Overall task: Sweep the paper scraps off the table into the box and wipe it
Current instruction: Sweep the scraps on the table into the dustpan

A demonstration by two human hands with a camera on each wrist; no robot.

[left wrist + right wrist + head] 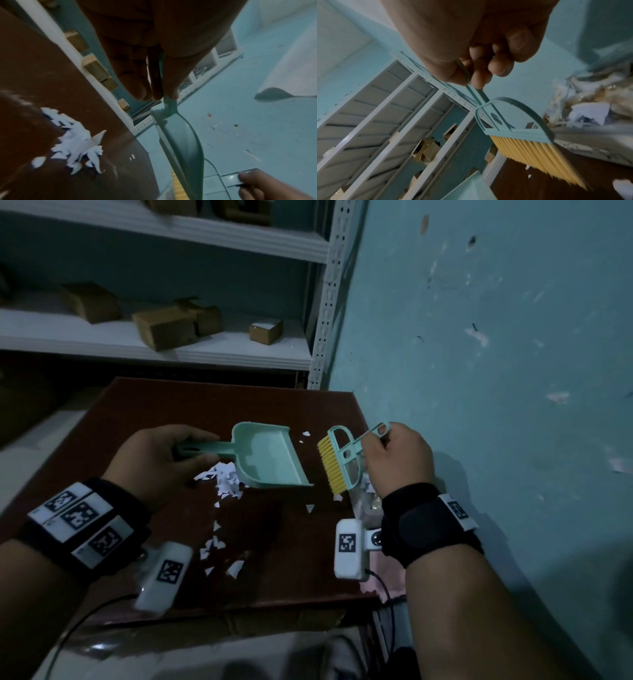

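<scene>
My left hand grips the handle of a mint-green dustpan, held over the dark brown table; the left wrist view shows the fingers wrapped on the dustpan handle. My right hand holds the handle of a small mint brush with yellow bristles, just right of the pan's mouth; the brush hangs bristles down. White paper scraps lie piled under the pan's left side, with more scraps nearer the front edge. A cardboard box edge shows below the table front.
A white metal shelf with small cardboard boxes stands behind the table. A teal wall runs along the right. A crumpled clear bag and a pink cloth lie at the table's right edge under my right wrist.
</scene>
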